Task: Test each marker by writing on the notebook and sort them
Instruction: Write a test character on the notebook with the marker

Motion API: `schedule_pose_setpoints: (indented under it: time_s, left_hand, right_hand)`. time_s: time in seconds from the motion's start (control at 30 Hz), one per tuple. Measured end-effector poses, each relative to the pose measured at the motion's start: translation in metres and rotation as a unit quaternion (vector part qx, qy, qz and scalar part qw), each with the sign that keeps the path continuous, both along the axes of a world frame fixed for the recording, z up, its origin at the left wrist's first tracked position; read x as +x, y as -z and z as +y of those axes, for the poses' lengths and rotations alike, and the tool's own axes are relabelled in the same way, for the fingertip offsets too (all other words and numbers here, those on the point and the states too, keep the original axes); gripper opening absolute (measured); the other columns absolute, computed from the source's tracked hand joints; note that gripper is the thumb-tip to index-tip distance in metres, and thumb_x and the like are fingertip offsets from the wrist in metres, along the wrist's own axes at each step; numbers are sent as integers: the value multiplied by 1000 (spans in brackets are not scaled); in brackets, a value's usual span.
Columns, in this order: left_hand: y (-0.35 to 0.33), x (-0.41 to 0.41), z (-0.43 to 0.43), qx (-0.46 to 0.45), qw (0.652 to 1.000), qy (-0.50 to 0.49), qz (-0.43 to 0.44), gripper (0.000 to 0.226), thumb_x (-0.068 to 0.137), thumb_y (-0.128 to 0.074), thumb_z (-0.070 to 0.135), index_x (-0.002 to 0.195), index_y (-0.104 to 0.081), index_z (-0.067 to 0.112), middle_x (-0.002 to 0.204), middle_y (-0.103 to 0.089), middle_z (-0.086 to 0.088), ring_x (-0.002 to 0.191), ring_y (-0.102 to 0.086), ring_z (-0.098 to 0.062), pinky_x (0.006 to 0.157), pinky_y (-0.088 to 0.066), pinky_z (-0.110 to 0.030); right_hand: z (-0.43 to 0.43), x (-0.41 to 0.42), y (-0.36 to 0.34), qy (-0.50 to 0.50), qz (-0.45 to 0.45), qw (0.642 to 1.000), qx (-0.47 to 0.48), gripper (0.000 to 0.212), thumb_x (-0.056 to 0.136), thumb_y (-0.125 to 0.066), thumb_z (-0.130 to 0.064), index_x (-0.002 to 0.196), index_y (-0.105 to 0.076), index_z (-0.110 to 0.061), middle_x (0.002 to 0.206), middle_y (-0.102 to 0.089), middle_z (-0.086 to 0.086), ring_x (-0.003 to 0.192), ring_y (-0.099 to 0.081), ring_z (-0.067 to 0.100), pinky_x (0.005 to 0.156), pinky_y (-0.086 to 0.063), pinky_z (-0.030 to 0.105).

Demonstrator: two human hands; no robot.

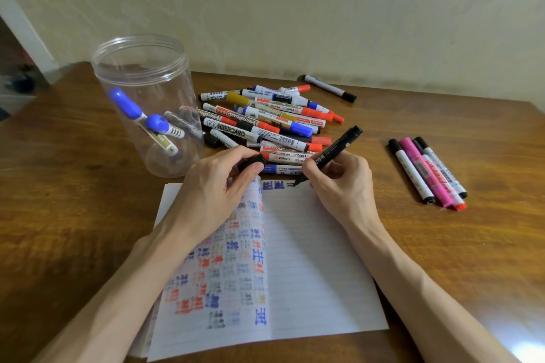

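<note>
The slim black marker (334, 150) is uncapped and slanted, its tip touching the top line of the open, lined paper notebook (309, 259), just right of a row of blue test marks. The right hand (339, 183) pinches the marker low on its barrel between thumb and curled fingers, the heel of the hand resting on the right page. The left hand (215, 188) lies on the curling left page, already crowded with blue, red and grey test marks, and pinches a short black cap (252, 163) between thumb and fingertips.

To do this test well, I judge a few slow, even strokes under light pressure will show whether the ink runs full or fades. The left hand should press the page flat so the paper does not shift, and hold the cap ready for closing the marker at once.

Just beyond the notebook is a loose heap of white-bodied whiteboard markers (265, 121) with red, blue, black and gold caps. To its left stands a clear, open-topped plastic jar (144, 74) holding a few blue-capped markers (138, 115). Well to the right, four markers (427, 171) lie side by side on the brown wooden table (73, 186).
</note>
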State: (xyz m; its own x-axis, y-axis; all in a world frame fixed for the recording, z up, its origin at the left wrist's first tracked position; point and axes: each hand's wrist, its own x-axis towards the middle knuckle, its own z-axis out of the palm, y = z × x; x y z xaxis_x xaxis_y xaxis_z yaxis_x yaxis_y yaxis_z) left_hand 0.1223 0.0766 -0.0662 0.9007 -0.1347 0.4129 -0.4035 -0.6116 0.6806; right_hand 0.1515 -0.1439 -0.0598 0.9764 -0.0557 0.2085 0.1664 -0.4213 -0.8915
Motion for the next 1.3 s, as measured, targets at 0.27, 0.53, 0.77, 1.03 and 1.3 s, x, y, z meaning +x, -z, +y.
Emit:
schedule_pose_setpoints:
  time_s: [0.27, 0.53, 0.77, 1.03, 1.3]
  left_hand:
    - [1, 1, 0, 3, 1000, 0, -2, 31, 102, -53, 42, 124, -66, 22, 116, -69, 18, 109, -66, 4, 80, -61, -24]
    - [0, 1, 0, 7, 1000, -5, -4, 32, 103, -53, 42, 123, -67, 22, 114, -71, 14, 106, -67, 1, 78, -62, -28]
    - [1, 1, 0, 6, 1000, -1, -3, 32, 103, -54, 40, 123, -67, 20, 116, -71, 13, 109, -67, 1, 80, -61, -23]
    - [1, 0, -1, 4, 1000, -4, -6, 35, 102, -52, 43, 123, -67, 20, 115, -72, 13, 108, -66, 2, 82, -60, -22]
    - [0, 0, -1, 7, 1000, -5, -6, 35, 102, -52, 44, 122, -67, 19, 115, -72, 13, 108, -67, 1, 81, -59, -20]
  right_hand:
    - [2, -1, -2, -4, 19, 1000, 16, 13, 93, -76, -23, 80, -74, -22, 73, -78, -9, 67, -75, 7, 58, -57, 21]
    - [2, -1, -3, -2, 22, 1000, -16, 16, 92, -75, -26, 77, -75, -19, 68, -76, -7, 61, -72, 12, 62, -63, 35]
    - [3, -1, -3, -3, 34, 999, -33, 20, 90, -76, -26, 71, -72, -21, 63, -73, -14, 57, -68, 3, 52, -51, 19]
    - [0, 1, -2, 9, 24, 1000, 10, 17, 94, -74, -22, 78, -74, -22, 70, -76, -14, 65, -72, 1, 54, -50, 13]
    - [2, 0, -2, 4, 27, 999, -29, 24, 90, -75, -24, 66, -69, -23, 60, -70, -13, 55, -63, -2, 50, -42, 11]
